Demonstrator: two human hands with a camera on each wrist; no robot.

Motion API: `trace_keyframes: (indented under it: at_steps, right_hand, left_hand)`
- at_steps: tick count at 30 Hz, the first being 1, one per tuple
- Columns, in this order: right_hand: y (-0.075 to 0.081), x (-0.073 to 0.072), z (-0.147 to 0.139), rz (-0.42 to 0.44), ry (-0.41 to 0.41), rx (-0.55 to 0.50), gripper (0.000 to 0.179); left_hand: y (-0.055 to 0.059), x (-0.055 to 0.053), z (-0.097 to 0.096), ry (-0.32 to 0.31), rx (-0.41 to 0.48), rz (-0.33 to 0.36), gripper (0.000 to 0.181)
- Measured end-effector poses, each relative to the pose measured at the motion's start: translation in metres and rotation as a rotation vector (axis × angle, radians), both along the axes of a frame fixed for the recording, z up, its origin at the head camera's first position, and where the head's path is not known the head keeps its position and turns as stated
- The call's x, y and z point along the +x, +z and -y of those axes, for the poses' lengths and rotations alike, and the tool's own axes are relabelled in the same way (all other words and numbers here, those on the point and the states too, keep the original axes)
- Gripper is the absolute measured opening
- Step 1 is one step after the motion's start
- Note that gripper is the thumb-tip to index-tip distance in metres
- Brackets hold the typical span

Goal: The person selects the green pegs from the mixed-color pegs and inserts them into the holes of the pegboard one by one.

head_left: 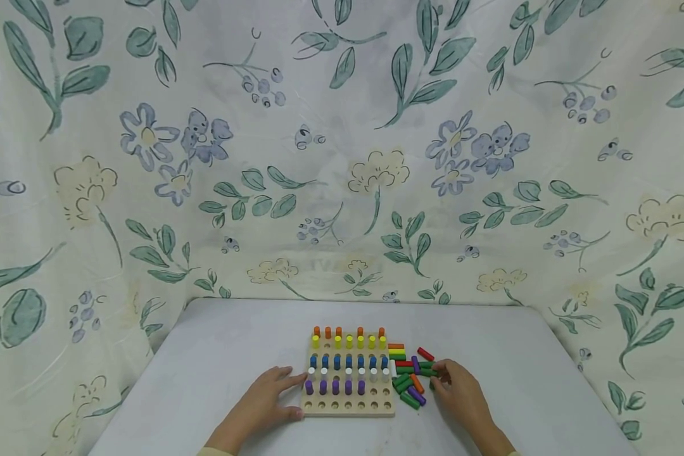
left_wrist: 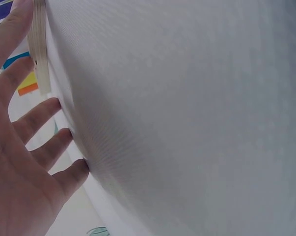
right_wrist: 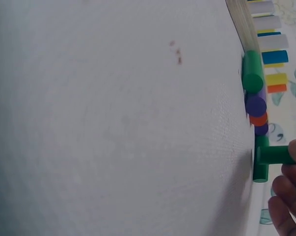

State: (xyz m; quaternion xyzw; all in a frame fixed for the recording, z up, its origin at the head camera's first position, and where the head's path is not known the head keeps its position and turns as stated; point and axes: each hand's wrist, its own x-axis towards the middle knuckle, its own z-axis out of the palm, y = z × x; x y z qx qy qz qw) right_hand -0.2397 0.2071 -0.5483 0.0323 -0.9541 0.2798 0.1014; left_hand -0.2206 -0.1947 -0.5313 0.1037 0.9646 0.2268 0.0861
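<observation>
A wooden pegboard (head_left: 342,413) lies on the table with rows of orange, yellow, blue, white and purple pegs standing in it. Its front row shows bare holes. My left hand (head_left: 265,400) rests at the board's left edge, thumb and index fingertip against it, fingers spread and relaxed; the left wrist view shows them beside the board's side (left_wrist: 40,54). To the right of the board, my right hand (head_left: 463,394) pinches a green peg (right_wrist: 275,155) between thumb and fingers, over another green peg (right_wrist: 260,172) that lies on the table.
Loose pegs lie right of the board: a red peg (head_left: 425,353), a purple peg (head_left: 416,395), an orange peg (head_left: 417,382), several green ones. A white table (head_left: 234,335) carries everything. Behind it hangs a flower-patterned cloth (head_left: 330,209).
</observation>
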Motion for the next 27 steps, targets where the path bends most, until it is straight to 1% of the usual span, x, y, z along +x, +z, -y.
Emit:
trace_keyframes:
  at_steps: [11,17,22,27]
  right_hand:
    - [0.0024,0.0012,0.002,-0.057,0.008,-0.001,0.017]
    - [0.0038,0.0021,0.0038,-0.06,0.015,-0.01,0.018]
    - [0.0033,0.0028,0.0053,-0.071,0.017,-0.026,0.018]
    - [0.0033,0.0038,0.0065,-0.076,0.018,-0.037,0.018]
  left_hand:
    - [-0.0014,-0.0006,0.0004,0.003,-0.002,0.008,0.079]
    - [-0.0018,-0.0004,0.0012,0.005,-0.006,0.004,0.079]
    - [-0.0004,0.0003,0.0002,0.016,-0.006,0.011,0.078]
    - [0.0012,0.0007,-0.0011,0.013,-0.007,0.007,0.078]
